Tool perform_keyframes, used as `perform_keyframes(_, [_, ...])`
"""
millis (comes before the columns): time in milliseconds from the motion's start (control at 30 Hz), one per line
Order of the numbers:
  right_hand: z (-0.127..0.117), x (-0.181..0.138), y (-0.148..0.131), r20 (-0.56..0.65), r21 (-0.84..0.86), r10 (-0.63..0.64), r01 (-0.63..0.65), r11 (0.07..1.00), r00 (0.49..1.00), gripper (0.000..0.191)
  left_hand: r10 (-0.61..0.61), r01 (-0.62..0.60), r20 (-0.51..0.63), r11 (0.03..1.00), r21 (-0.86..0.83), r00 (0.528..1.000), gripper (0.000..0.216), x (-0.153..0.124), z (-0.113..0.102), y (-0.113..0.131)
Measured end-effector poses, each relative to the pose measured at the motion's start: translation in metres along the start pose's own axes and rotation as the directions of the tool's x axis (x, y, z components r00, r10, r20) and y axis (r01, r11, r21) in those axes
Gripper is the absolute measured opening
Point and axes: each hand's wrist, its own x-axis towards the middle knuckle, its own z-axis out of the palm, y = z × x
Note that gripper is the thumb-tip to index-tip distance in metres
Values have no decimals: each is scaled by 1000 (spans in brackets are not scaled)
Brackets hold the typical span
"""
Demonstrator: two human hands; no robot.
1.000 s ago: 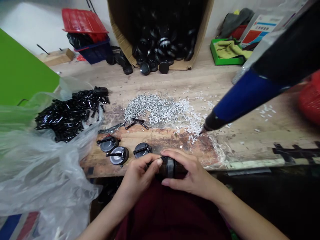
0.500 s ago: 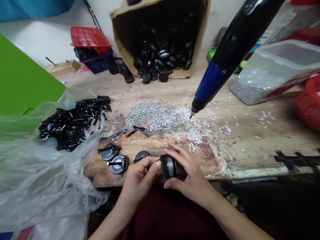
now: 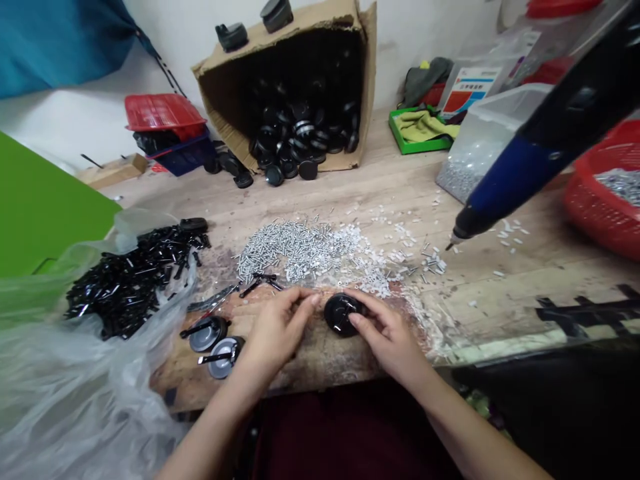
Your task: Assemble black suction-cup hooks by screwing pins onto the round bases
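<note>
Right hand (image 3: 393, 340) holds black round lid (image 3: 340, 319), likely light, stiff, slick plastic, best gripped by rim; left hand (image 3: 279, 328) pinched narrow, can't tell if empty.

A white wall (image 3: 410, 37) backs the worn wood-grain worktop (image 3: 390, 193), a green panel (image 3: 47, 200) standing at left.

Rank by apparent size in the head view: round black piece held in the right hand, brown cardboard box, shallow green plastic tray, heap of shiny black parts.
1. Brown cardboard box
2. Heap of shiny black parts
3. Shallow green plastic tray
4. Round black piece
</note>
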Motion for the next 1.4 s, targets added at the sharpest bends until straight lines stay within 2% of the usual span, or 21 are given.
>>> perform_keyframes(67, [-6, 0, 4, -4, 52, 35, -35, 998, 999, 36, 100, -92, -33, 980, 175, 994, 27, 22, -5, -1])
perform_keyframes(133, [-11, -2, 5, -10, 55, 33, -33, 998, 999, 36, 225, -212, 9, 902, 375, 974, 24, 46, -4, -2])
perform_keyframes(300, [-15, -8, 4, -13, 7, -14, 14, 1000, 1000, 36, 318, -362, 173, 800, 478, 932, 19, 91, 16, 0])
perform_keyframes(433, [-15, -12, 3, 15, 63, -8, 7, 998, 1000, 35, 337, -424, 257, 742, 520, 906, 21, 102, 28, 1])
perform_keyframes(600, [-10, -17, 8, 27, 128, 31, -34, 991, 999, 33, 308, -432, 306, 706, 560, 901, 21, 103, 31, -6])
perform_keyframes(733, [-1, -19, 11, 23, 326, 140, -140, 935, 990, 34, 284, -396, 278, 705, 588, 918, 18, 104, 33, -11])
perform_keyframes(867, [6, -19, 4, 27, 513, 165, -156, 844, 986, 31, 292, -357, 206, 726, 588, 934, 12, 90, 23, 0])
perform_keyframes(967, [10, -18, -2, 20, 588, 157, -138, 797, 987, 30, 321, -329, 114, 770, 547, 940, 12, 59, 9, 12])
perform_keyframes(1000, [11, -18, -4, 18, 598, 152, -132, 791, 988, 29, 340, -327, 69, 796, 510, 938, 12, 46, 6, 14])
perform_keyframes(1033, [12, -17, -6, 19, 599, 146, -128, 790, 989, 29, 369, -342, 6, 855, 390, 929, 11, 32, 4, 15])
perform_keyframes(1067, [13, -17, -9, 21, 592, 139, -124, 796, 990, 29, 401, -372, -48, 882, 290, 915, 10, 20, 4, 13])
perform_keyframes(1133, [15, -17, -14, 18, 554, 115, -106, 826, 993, 28, 461, -431, -132, 879, 203, 878, 7, -1, 9, 7])
perform_keyframes(1267, [19, -18, -25, -15, 433, 28, -19, 901, 999, 28, 489, -450, -317, 872, 192, 812, 8, -23, 20, -6])
perform_keyframes(1400, [20, -19, -34, -43, 257, -72, 80, 963, 996, 29, 504, -477, -395, 862, 173, 768, 10, -29, 16, -8])
